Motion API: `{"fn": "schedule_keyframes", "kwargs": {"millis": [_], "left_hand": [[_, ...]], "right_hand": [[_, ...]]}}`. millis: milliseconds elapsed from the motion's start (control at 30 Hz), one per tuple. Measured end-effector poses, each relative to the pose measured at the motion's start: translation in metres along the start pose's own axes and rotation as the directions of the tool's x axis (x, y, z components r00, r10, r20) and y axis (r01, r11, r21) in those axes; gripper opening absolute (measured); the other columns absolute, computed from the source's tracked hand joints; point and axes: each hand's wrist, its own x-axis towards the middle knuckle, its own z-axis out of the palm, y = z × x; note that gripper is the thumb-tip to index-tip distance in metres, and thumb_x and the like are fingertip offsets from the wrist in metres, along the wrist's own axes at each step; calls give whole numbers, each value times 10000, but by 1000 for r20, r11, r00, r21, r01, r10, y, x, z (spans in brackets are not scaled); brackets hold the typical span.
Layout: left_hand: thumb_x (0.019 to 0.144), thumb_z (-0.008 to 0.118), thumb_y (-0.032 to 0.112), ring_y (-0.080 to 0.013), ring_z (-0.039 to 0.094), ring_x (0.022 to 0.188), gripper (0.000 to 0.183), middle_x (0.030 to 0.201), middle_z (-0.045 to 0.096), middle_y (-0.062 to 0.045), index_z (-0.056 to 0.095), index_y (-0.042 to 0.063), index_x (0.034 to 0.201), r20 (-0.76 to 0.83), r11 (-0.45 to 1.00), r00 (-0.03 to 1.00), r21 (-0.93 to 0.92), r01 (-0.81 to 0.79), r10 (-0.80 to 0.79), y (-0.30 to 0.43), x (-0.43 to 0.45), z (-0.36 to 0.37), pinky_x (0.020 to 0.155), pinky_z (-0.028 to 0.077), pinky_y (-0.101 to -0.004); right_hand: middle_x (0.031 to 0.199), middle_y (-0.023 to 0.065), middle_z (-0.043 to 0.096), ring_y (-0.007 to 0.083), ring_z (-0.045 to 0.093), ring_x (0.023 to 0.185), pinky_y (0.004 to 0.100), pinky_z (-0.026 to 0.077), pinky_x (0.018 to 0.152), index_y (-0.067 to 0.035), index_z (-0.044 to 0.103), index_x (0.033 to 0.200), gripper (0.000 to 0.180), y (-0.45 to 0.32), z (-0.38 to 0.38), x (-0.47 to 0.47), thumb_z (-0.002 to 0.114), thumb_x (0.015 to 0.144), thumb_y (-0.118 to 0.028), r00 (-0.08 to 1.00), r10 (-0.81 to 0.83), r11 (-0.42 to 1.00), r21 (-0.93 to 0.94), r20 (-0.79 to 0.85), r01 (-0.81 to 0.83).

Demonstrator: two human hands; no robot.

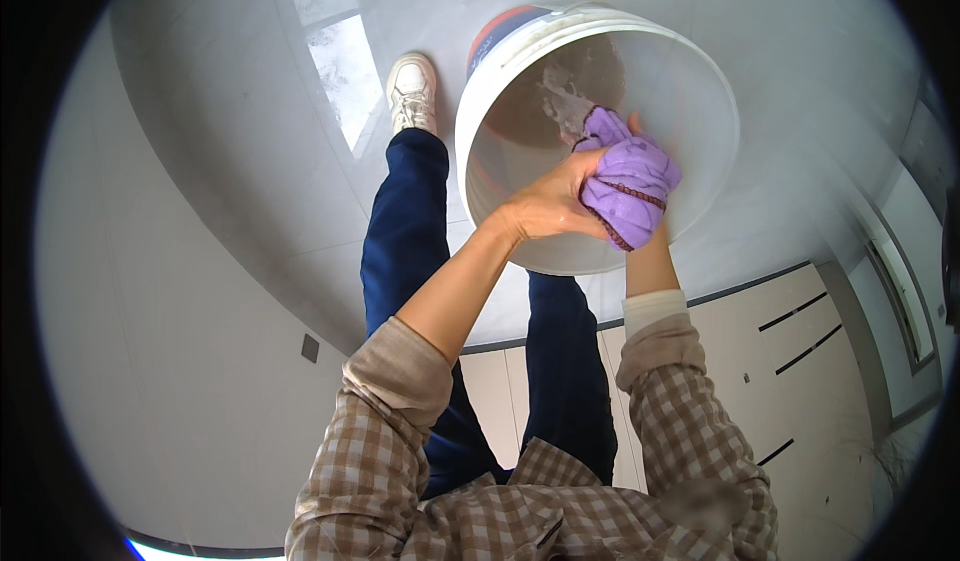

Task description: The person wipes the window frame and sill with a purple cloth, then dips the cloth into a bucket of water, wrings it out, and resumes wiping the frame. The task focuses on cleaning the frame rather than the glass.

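Note:
A bunched purple cloth (630,186) with dark red stitched edges is squeezed between my two hands over a large white plastic bucket (491,73). My left hand (551,197) grips its near side, thumb and fingers around the folds. Behind the cloth, my right hand (636,122) is mostly hidden; a fingertip shows above it and the wrist below. Water (566,103) streams from the cloth's far end into the bucket, where murky water lies at the bottom.
The bucket stands on a pale tiled floor (322,208), beside my foot in a white shoe (412,95). Light cabinet fronts (810,358) with dark handles are at the lower right. A grey wall (187,381) with a small dark plate curves along the left.

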Motion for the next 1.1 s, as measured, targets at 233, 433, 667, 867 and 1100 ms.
{"fn": "schedule_keyframes", "kwargs": {"millis": [233, 433, 667, 867, 1100], "left_hand": [[670, 798, 82, -228, 472, 1227, 932, 1310, 466, -77, 287, 135, 1448, -187, 871, 977, -491, -4, -100, 6, -1, -2, 1008, 432, -361], [727, 771, 72, -236, 546, 1092, 775, 1191, 511, -96, 363, 186, 1375, -478, 910, 874, -396, -124, -90, 12, 15, -8, 909, 507, -399], [674, 777, -50, -255, 612, 975, 706, 1086, 558, -143, 402, 87, 1256, -670, 990, 742, -108, -86, -9, 1, 28, -7, 842, 557, -399], [660, 786, -34, -278, 603, 987, 722, 1080, 555, -171, 372, 44, 1245, -774, 998, 633, 39, 39, 6, -13, 35, -5, 834, 562, -398], [659, 797, 55, -306, 591, 994, 716, 1084, 540, -192, 354, -7, 1219, -865, 888, 461, 359, 287, 201, -25, 38, 7, 837, 522, -391]], "right_hand": [[1435, 237, 373, 407, 465, 1240, 595, 438, 955, -55, 269, 1465, 999, -7, 4, -8, 368, 804, -797, 848, 161, 889, 299, 504, -347], [1360, 233, 454, 404, 502, 1212, 593, 483, 900, -34, 272, 1446, 1214, -27, -19, -26, 824, 528, -607, 665, 278, 928, -15, 693, -373], [1229, 107, 554, 218, 551, 1127, 329, 438, 981, -11, 377, 1375, 974, -41, 24, -62, 870, 556, -198, 963, 259, 859, -475, 80, -191], [1057, 153, 626, 257, 643, 925, 378, 521, 771, 9, 384, 1303, 901, -27, 51, -63, 836, 562, -235, 990, 2, 355, -925, -144, -135], [950, 223, 636, 375, 666, 820, 467, 515, 659, 29, 393, 1166, 845, 7, 58, -48, 839, 561, -358, 968, -183, -90, -978, -172, -191]]}}
